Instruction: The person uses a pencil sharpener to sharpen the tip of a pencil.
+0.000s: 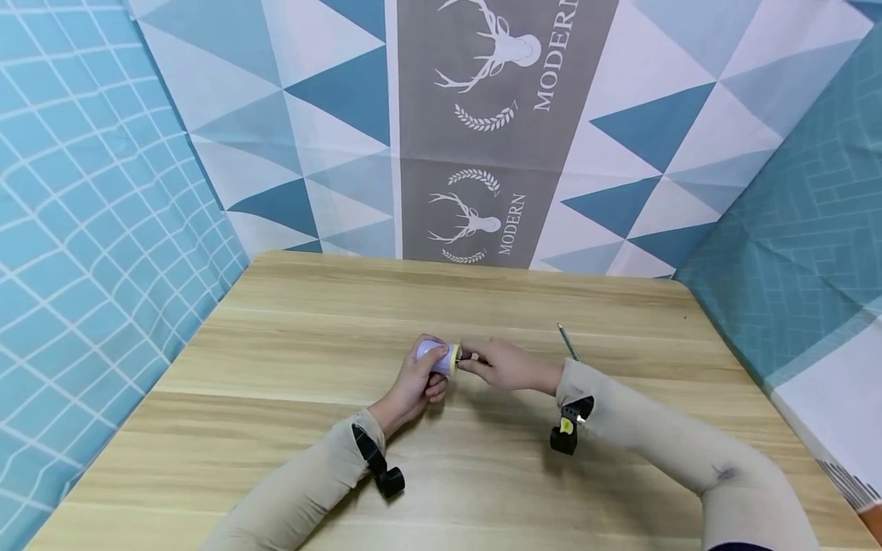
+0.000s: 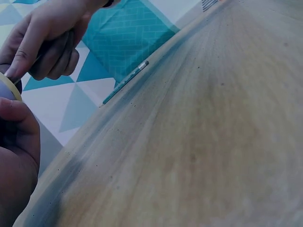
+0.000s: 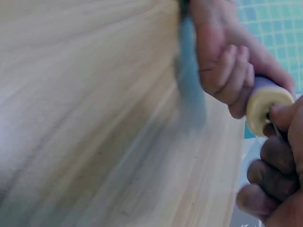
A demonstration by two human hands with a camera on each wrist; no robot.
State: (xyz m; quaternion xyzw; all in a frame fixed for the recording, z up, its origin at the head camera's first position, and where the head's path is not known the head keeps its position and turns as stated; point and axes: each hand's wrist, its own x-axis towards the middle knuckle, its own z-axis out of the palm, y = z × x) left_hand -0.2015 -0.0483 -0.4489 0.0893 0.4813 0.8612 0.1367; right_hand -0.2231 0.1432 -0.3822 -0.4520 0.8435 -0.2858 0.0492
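Left hand leading, both hands meet above the middle of the table; its fingers and thumb are clamped round a small purple cylinder, tipped on its side so that its yellow rim faces right; the right hand comes in from the right with fingers bent and thumb tip at that rim, seeming to pinch a slim piece there, though the fingers hide most of it and I cannot tell what it is; the cylinder looks light, stiff and smooth, likely hard plastic, so it should bear a firm squeeze but may turn or slip in the palm if twisted; the purple wall is the best place to hold it, leaving the rim free; the slim piece seems rigid and calls for a fingertip pinch; a pencil lies farther off to the right on the table.
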